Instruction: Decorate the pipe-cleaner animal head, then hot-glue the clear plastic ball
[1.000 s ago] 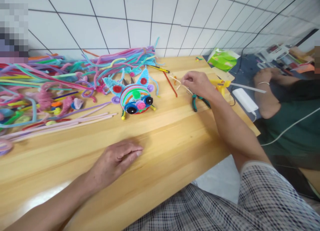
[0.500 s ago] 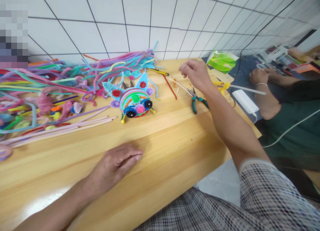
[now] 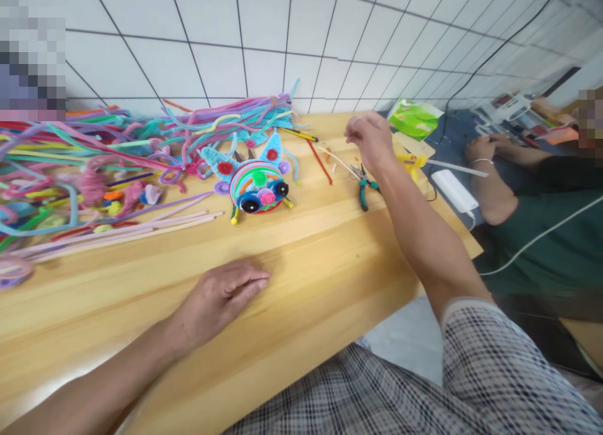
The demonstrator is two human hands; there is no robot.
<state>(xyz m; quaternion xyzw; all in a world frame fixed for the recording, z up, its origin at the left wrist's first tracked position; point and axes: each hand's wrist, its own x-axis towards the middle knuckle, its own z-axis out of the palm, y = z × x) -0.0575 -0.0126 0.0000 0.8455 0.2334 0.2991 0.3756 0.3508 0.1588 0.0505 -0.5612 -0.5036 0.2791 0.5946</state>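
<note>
My left hand [image 3: 223, 300] rests on the wooden table [image 3: 301, 278], thumb and fingers pressed together with nothing visible between them. Over the table's right part my right hand [image 3: 370, 140] hangs with curled fingers; whatever its fingertips hold, if anything, is hidden. Green-handled pliers [image 3: 363, 190] lie just below it, beside a thin pale stick [image 3: 336, 157] and a red stem [image 3: 320, 163]. Between my hands, farther back, stands a colourful figure [image 3: 258, 181] of coiled pipe cleaners, with blue pointed ears, dark round eyes and a pink nose. Neither hand touches it.
Pipe cleaners [image 3: 132, 146] are heaped across the back left. A yellow glue gun [image 3: 414, 164], a white power bank [image 3: 455, 191] and a green tissue pack [image 3: 414, 118] are at the right. Beyond them sits a person in dark green [image 3: 556, 234]. A tiled wall [image 3: 264, 39] stands behind.
The view has shifted slightly. My right hand is a little lower and more curled above the table. My left hand keeps its pose.
</note>
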